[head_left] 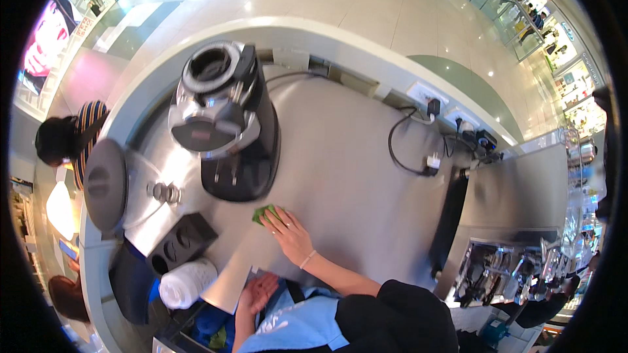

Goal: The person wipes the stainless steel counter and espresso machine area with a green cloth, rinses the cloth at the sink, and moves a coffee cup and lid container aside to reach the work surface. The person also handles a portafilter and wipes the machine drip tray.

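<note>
My right hand [292,238] lies on the grey metal counter [353,157], its fingers pressed on a folded green cloth [264,214]. The cloth sits just in front of the base of a black and silver coffee grinder [219,117], whose round top is uncovered. My left hand [260,291] is low, near the counter's front edge, palm turned up and fingers loosely bent apart. I see nothing in it.
A clear hopper with a black lid [106,186] lies left of the grinder. Nearby stand a black block with round holes [182,243] and a white tub [188,284]. Power cords [395,150] run at the back right. A steel machine [517,189] stands right.
</note>
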The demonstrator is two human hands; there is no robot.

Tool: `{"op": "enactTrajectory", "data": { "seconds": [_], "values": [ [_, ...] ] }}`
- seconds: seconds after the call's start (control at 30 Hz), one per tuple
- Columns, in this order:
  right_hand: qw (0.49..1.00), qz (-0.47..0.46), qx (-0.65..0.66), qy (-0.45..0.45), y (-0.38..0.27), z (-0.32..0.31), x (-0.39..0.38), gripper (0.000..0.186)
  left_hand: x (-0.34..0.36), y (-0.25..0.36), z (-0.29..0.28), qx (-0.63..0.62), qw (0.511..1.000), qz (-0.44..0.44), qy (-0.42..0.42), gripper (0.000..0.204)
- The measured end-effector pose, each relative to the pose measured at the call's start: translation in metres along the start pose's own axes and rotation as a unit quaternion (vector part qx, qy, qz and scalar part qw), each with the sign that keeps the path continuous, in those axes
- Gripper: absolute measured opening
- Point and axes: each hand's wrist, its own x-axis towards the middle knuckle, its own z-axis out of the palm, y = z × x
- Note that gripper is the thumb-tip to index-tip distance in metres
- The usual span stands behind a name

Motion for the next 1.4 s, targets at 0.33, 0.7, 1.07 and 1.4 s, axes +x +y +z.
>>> {"op": "enactTrajectory", "data": {
  "seconds": [0.33,0.7,1.07,1.4],
  "values": [
    [0.988,0.090,-0.045,0.117,0.291,0.003,0.219,0.051,-0.016,-0.020,0.002,-0.034,0.997,0.048,0.050,0.061],
    [0.993,-0.098,0.063,0.006,0.260,0.027,0.248,0.049,-0.047,-0.038,0.001,-0.132,0.983,0.129,0.003,0.058],
    [0.997,0.063,0.000,0.048,-0.020,0.032,-0.008,0.049,-0.076,-0.085,-0.052,-0.190,0.944,0.180,-0.201,0.059],
    [0.939,-0.089,0.237,-0.231,-0.212,0.074,-0.104,0.041,-0.200,-0.177,-0.165,-0.395,0.791,0.458,-0.093,0.055]
  ]
}}
